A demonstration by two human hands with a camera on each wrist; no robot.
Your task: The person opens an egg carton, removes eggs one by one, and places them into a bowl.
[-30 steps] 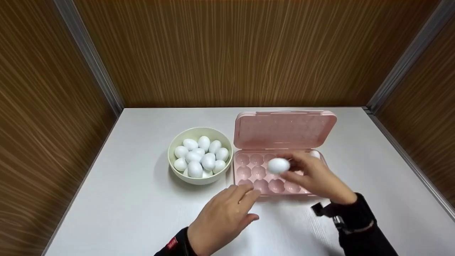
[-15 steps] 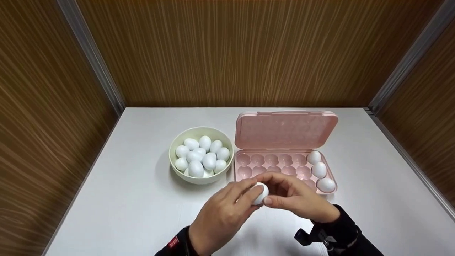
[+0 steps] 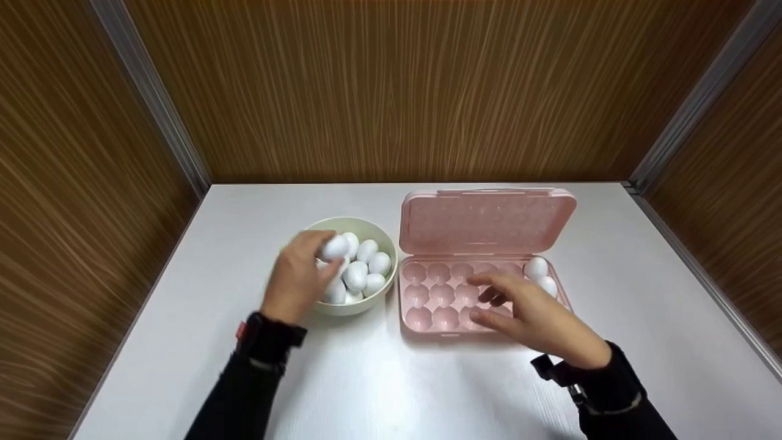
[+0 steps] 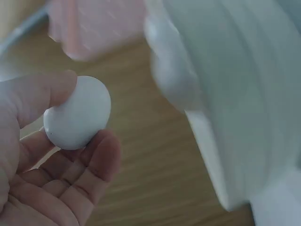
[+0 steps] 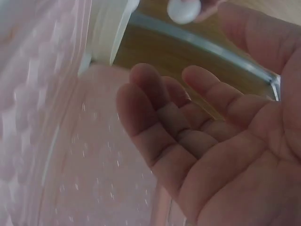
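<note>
My left hand (image 3: 324, 255) pinches a white egg (image 3: 335, 247) just above a cream bowl (image 3: 351, 307) that holds several more white eggs (image 3: 360, 273). The left wrist view shows that egg (image 4: 77, 113) between thumb and fingers, with the bowl's wall (image 4: 235, 94) blurred beside it. My right hand (image 3: 489, 299) hovers low over the open pink egg tray (image 3: 427, 297), fingers relaxed and empty. Its bare palm (image 5: 188, 122) fills the right wrist view. Two eggs (image 3: 536, 267) show in the tray's right column; the hand hides the cells near it.
The tray's lid (image 3: 489, 223) stands open behind its cells. Bowl and tray sit side by side on a white table (image 3: 427, 391). Wood-grain walls (image 3: 391, 91) close in the back and both sides, with metal strips at the corners.
Both hands met on one egg in front of the tray. Now the left hand alone holds an egg, over the bowl, and the right hand is back over the tray, empty.
</note>
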